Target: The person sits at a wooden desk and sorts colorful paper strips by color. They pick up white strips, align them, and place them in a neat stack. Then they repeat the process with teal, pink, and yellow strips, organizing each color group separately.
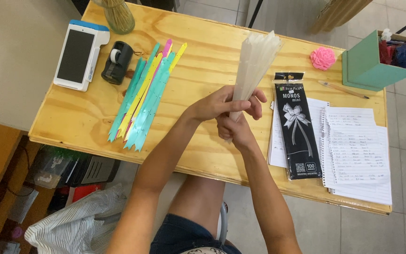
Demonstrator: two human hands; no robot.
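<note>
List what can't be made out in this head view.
- Lower end of the white strip bundle: wrapped by the left hand and right hand.
- Glass jar: top cut off by the frame edge.
- Contents of the teal box: a dark jumble, too small to identify.
- Handwriting on the notebook sheets: too small.

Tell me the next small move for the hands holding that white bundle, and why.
Probably pull one strip free from the white ribbon bundle: both the left hand and right hand clamp its narrow end while the top fans open, and loose coloured ribbons already lie alongside on the table.
</note>
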